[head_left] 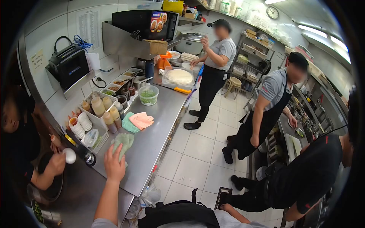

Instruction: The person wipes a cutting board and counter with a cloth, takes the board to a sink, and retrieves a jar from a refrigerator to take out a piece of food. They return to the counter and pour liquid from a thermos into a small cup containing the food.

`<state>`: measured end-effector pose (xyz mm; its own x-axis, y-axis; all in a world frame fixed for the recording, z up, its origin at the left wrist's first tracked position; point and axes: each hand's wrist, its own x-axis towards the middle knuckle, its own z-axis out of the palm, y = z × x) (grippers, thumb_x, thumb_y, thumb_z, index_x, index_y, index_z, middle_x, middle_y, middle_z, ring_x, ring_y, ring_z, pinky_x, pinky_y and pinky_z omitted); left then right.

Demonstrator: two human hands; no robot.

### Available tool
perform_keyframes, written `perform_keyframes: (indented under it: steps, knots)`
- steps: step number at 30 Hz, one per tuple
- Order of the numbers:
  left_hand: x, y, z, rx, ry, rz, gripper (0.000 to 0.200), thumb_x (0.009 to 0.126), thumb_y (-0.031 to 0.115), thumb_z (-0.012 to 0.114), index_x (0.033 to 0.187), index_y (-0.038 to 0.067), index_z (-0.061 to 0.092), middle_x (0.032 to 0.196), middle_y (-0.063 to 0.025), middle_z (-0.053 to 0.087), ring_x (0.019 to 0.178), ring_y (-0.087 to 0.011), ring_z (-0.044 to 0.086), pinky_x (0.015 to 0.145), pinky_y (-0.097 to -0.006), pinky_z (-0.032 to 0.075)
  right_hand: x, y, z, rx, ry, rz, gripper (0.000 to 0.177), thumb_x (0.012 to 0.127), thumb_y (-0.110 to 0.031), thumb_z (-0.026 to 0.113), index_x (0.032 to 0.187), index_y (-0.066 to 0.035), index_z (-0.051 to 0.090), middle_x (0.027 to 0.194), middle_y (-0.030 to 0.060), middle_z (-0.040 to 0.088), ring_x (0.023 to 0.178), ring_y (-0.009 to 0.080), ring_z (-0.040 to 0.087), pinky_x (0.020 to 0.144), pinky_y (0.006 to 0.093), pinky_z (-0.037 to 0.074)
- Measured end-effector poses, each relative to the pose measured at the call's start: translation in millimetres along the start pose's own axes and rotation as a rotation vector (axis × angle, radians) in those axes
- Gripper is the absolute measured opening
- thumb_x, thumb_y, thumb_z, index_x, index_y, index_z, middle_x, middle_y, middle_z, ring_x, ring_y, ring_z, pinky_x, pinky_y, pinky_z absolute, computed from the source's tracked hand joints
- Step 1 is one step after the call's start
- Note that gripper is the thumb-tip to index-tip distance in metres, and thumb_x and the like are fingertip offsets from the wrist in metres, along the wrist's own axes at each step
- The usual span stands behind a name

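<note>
- Pale green cloth (124, 145) lies right of the white basket (102, 142), beneath the left hand (116, 163); fingers extended, but I can't tell whether they pinch a fold.
- Right hand (227, 207), well right of the basket, is mostly obscured; I can't judge its grip.
- Risk: a leftward drag could snag the basket and upset its stacked cups (77, 128).
- Risk: straying past the basket's left side, I judge, could bump the co-worker's hand (56, 165) and white bowl (69, 155).
</note>
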<state>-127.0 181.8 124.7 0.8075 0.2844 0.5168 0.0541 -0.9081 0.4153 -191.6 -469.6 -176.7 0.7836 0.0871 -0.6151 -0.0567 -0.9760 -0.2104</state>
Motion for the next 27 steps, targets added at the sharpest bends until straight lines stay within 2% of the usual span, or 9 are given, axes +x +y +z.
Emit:
perform_keyframes:
  steps: [2, 7, 9, 12, 15, 21, 22, 25, 27]
  knots:
    - [-20, -59, 75, 0.291, -0.418, -0.161, 0.072, 0.085, 0.046, 0.062, 0.147, 0.022, 0.034, 0.152, -0.0126, 0.031, 0.138, -0.0384, 0.028, 0.111, -0.0583, 0.019, -5, 2, 5, 0.023, 0.014, 0.030, 0.028, 0.083, -0.024, 0.054, 0.099, -0.010, 0.072, 0.098, 0.0172, 0.069, 0.093, 0.0383, 0.064, 0.084, 0.0427, 0.052]
    - [-22, -50, 81, 0.301, -0.382, -0.137, 0.075, 0.084, 0.051, 0.061, 0.147, 0.021, 0.035, 0.155, -0.0101, 0.026, 0.142, -0.0378, 0.019, 0.113, -0.0605, 0.009, -30, -20, 19, 0.220, 0.102, -0.042, 0.027, 0.083, -0.029, 0.061, 0.099, -0.011, 0.072, 0.098, 0.0151, 0.069, 0.092, 0.0351, 0.065, 0.083, 0.0423, 0.052]
    - [7, -37, 58, 0.237, -0.654, -0.304, 0.075, 0.083, 0.053, 0.061, 0.146, 0.020, 0.037, 0.154, -0.0102, 0.028, 0.143, -0.0352, 0.020, 0.113, -0.0606, 0.007, -28, -12, 43, 0.320, 0.076, -0.038, 0.030, 0.083, -0.033, 0.062, 0.099, -0.010, 0.071, 0.098, 0.0137, 0.069, 0.091, 0.0333, 0.066, 0.080, 0.0418, 0.052]
    - [47, -38, 50, 0.279, -0.722, -0.299, 0.074, 0.082, 0.054, 0.061, 0.144, 0.020, 0.040, 0.153, -0.0101, 0.031, 0.143, -0.0322, 0.021, 0.114, -0.0589, 0.005, -22, 2, 77, 0.307, 0.036, -0.079, 0.031, 0.082, -0.036, 0.064, 0.098, -0.011, 0.072, 0.093, 0.0132, 0.070, 0.089, 0.0322, 0.066, 0.079, 0.0410, 0.053]
    - [12, -68, 99, 0.234, -0.386, -0.018, 0.073, 0.081, 0.052, 0.062, 0.143, 0.019, 0.041, 0.149, -0.0099, 0.034, 0.142, -0.0300, 0.024, 0.116, -0.0560, 0.007, -32, -10, 71, 0.266, 0.011, -0.042, 0.032, 0.082, -0.037, 0.064, 0.098, -0.011, 0.072, 0.093, 0.0132, 0.070, 0.089, 0.0321, 0.066, 0.079, 0.0410, 0.053]
    - [-17, -54, 80, 0.132, -0.265, 0.035, 0.076, 0.077, 0.043, 0.070, 0.143, 0.017, 0.040, 0.145, -0.0092, 0.036, 0.139, -0.0295, 0.026, 0.117, -0.0524, 0.008, -45, -36, 36, 0.143, -0.026, 0.031, 0.033, 0.081, -0.039, 0.065, 0.099, -0.012, 0.072, 0.092, 0.0133, 0.070, 0.088, 0.0318, 0.067, 0.080, 0.0410, 0.053]
    - [-28, -55, 73, 0.132, -0.259, 0.033, 0.076, 0.077, 0.043, 0.070, 0.143, 0.017, 0.040, 0.145, -0.0092, 0.036, 0.139, -0.0295, 0.026, 0.117, -0.0524, 0.008, -21, -9, 61, 0.112, 0.027, -0.142, 0.034, 0.080, -0.040, 0.065, 0.099, -0.013, 0.072, 0.093, 0.0134, 0.071, 0.087, 0.0322, 0.067, 0.081, 0.0410, 0.053]
    - [-47, -66, 68, 0.037, -0.367, -0.031, 0.067, 0.081, 0.037, 0.069, 0.138, 0.013, 0.046, 0.141, -0.0096, 0.042, 0.136, -0.0304, 0.032, 0.115, -0.0518, 0.015, -15, -33, 54, 0.044, 0.098, -0.164, 0.032, 0.080, -0.039, 0.065, 0.099, -0.013, 0.072, 0.094, 0.0134, 0.071, 0.090, 0.0322, 0.066, 0.082, 0.0413, 0.053]
    - [-43, -80, 74, -0.009, -0.262, 0.007, 0.037, 0.086, 0.030, 0.063, 0.118, 0.010, 0.061, 0.122, -0.0109, 0.058, 0.125, -0.0298, 0.045, 0.107, -0.0488, 0.029, -14, -52, 57, 0.090, 0.082, -0.090, 0.031, 0.082, -0.036, 0.064, 0.098, -0.012, 0.072, 0.096, 0.0166, 0.069, 0.092, 0.0356, 0.065, 0.084, 0.0425, 0.052]
